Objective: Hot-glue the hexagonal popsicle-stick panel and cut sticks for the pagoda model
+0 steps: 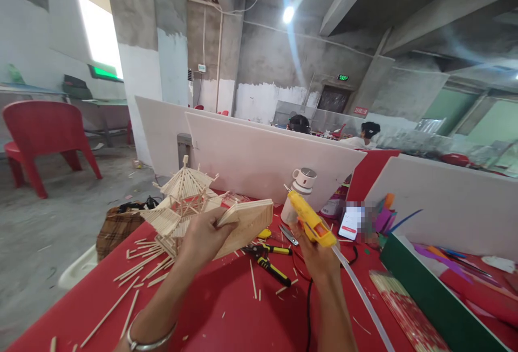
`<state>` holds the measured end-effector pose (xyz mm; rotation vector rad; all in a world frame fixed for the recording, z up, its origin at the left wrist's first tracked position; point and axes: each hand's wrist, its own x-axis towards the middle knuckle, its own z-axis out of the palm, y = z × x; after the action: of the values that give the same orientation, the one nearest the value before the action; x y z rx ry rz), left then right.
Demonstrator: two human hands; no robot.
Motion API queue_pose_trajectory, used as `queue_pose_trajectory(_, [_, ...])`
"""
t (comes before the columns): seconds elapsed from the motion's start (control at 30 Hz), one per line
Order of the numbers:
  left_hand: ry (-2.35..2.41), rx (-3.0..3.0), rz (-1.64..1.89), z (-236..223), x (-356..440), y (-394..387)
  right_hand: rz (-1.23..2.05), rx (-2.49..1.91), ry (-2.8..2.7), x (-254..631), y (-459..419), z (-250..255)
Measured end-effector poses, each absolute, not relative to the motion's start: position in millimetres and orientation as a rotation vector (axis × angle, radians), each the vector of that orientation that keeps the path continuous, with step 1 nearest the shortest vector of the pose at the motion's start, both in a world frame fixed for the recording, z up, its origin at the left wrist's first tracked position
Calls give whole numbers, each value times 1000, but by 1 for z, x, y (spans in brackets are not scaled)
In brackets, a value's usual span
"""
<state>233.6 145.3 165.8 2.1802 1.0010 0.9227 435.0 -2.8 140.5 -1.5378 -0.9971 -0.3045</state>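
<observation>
Currently, two hands (208, 236) (313, 241): left gripping one wooden panel (246, 225), right one yellow glue gun (311, 220).

On my smooth red tabletop (238, 314), black-and-yellow-handled metal cutters (275, 272) lie; left of them, slender pale wooden sticks (109, 312) and a tiered pale-stick model (188, 184); right, a long green-sided box (437, 292).

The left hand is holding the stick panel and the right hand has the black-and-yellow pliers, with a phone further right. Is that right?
Not quite: the head view shows the right hand holding a yellow glue gun; the pliers lie on the red table.
</observation>
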Motion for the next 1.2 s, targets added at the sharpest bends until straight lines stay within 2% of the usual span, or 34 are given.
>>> queue_pose_trajectory(0.3, [1018,2456,872,166,229,135,20,-1508,-1157,409,-12,185])
queue_pose_trajectory(0.53, [1040,2582,814,170,229,128,183,-1395,-1226,385,3,197])
queue_pose_trajectory(0.63, [1009,2593,841,168,226,129,126,-1437,-1211,384,7,198])
queue_pose_trajectory(0.77, [972,2516,861,166,224,132,90,-1424,-1268,388,11,199])
queue_pose_trajectory(1.0, [762,2318,863,166,227,129,354,-1385,-1226,386,16,212])
queue_pose_trajectory(1.2, [553,2058,797,166,225,130,277,-1525,-1184,401,14,208])
